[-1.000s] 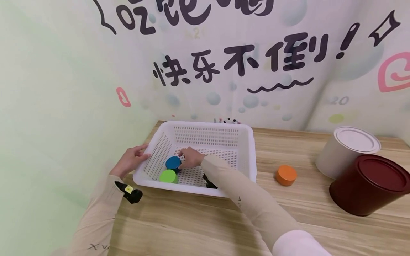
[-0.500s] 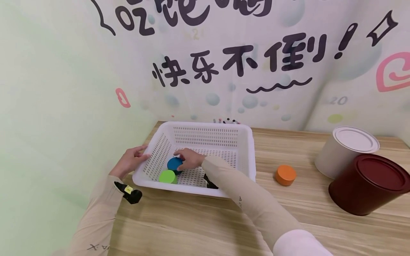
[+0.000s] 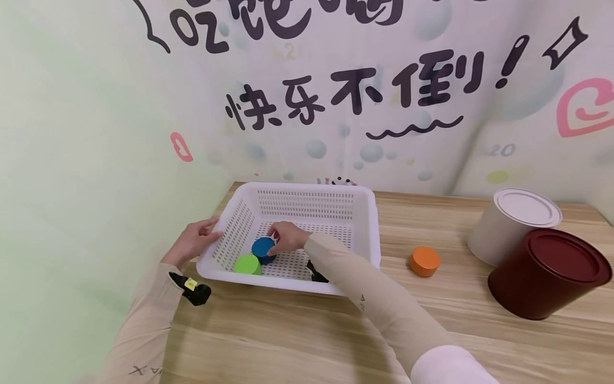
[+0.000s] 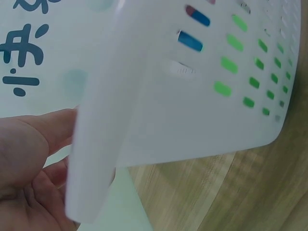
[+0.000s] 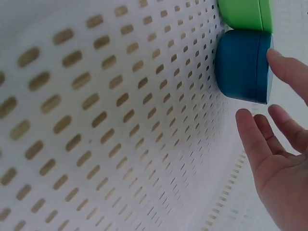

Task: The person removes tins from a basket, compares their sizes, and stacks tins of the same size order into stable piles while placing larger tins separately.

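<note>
A white plastic basket (image 3: 366, 234) with slotted walls stands on the wooden table. My left hand (image 3: 191, 242) grips its left rim, the thumb and fingers on either side of the edge. Inside, at the left, a round blue lidded jar (image 3: 263, 248) stands upright against a similar green jar (image 3: 247, 263). My right hand (image 3: 289, 237) is in the basket at the blue jar's right side. In the right wrist view, the thumb (image 5: 288, 70) is at the lid's edge, while the loosely bent fingers (image 5: 251, 134) stand apart from the jar.
An orange round jar (image 3: 424, 261) sits on the table right of the basket. Farther right are a white can (image 3: 499, 229) and a dark red can (image 3: 532, 277), both lidded. A printed cloth wall (image 3: 288, 144) closes off the back.
The blue jar has shifted slightly right and toward the front. My right fingers reached out over its far side, then drew back. My left hand stays on the rim.
</note>
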`<state>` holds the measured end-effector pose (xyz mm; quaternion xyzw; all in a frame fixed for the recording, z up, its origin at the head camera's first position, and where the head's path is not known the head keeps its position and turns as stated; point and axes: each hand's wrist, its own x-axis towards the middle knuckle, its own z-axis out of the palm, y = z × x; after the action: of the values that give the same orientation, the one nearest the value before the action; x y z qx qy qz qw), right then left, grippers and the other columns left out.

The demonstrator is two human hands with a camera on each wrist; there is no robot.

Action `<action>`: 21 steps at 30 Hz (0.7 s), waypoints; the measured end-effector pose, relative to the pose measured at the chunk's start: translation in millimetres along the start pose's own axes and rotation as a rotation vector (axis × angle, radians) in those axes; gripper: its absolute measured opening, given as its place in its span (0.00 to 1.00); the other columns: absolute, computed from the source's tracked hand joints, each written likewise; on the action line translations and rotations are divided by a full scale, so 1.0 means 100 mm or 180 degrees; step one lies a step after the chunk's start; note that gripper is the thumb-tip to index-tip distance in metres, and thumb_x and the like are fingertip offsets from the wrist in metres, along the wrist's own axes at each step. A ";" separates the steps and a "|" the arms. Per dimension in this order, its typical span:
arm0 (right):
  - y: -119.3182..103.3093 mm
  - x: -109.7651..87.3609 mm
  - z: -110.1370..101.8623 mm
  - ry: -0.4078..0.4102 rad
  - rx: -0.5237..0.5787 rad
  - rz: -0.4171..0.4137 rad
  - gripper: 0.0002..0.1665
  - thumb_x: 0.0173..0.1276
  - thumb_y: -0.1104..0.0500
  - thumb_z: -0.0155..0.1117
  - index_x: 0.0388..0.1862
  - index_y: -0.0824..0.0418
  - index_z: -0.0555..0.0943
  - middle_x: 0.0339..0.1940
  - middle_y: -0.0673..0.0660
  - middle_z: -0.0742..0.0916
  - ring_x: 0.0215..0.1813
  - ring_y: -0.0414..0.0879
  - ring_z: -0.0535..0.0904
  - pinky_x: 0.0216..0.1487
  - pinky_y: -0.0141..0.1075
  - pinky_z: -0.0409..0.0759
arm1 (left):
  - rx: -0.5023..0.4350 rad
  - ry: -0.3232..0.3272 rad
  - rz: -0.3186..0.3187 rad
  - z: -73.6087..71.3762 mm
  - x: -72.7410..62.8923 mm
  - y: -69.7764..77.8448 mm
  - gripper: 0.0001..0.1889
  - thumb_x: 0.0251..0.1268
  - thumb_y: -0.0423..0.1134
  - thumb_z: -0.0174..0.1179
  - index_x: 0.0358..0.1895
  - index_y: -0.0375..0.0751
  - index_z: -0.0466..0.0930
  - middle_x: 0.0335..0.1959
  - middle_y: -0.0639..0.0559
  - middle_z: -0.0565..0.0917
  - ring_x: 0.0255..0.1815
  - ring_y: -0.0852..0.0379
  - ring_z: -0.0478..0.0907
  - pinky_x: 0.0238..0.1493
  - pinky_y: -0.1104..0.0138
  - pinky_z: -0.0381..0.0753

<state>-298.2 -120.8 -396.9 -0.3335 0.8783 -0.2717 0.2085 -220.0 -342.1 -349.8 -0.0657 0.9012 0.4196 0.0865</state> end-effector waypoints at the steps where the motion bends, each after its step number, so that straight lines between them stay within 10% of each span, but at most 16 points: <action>1: 0.00 0.00 0.00 -0.0021 0.0042 -0.0028 0.32 0.54 0.56 0.67 0.57 0.62 0.68 0.52 0.56 0.75 0.51 0.46 0.72 0.49 0.32 0.70 | -0.0009 -0.0007 0.0006 0.00 0.00 0.00 0.30 0.65 0.41 0.50 0.67 0.36 0.51 0.44 0.35 0.74 0.35 0.53 0.77 0.34 0.66 0.76; 7: 0.01 -0.03 -0.01 -0.0181 0.0257 -0.0203 0.37 0.56 0.61 0.64 0.64 0.63 0.62 0.61 0.57 0.70 0.60 0.50 0.67 0.57 0.36 0.65 | -0.0045 -0.0033 -0.0019 0.02 0.01 0.01 0.30 0.65 0.41 0.50 0.67 0.37 0.51 0.44 0.36 0.73 0.35 0.53 0.77 0.34 0.66 0.76; 21: 0.04 -0.10 -0.05 -0.0128 0.0056 -0.0174 0.27 0.52 0.58 0.68 0.51 0.62 0.73 0.40 0.54 0.78 0.41 0.42 0.73 0.43 0.29 0.71 | 0.0074 0.0000 0.0003 -0.01 -0.01 0.01 0.30 0.65 0.41 0.50 0.67 0.35 0.51 0.44 0.36 0.73 0.34 0.53 0.76 0.33 0.67 0.75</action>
<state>-296.1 -109.4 -393.5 -0.3609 0.8621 -0.2782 0.2215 -219.7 -341.8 -348.3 -0.0642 0.9060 0.4092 0.0871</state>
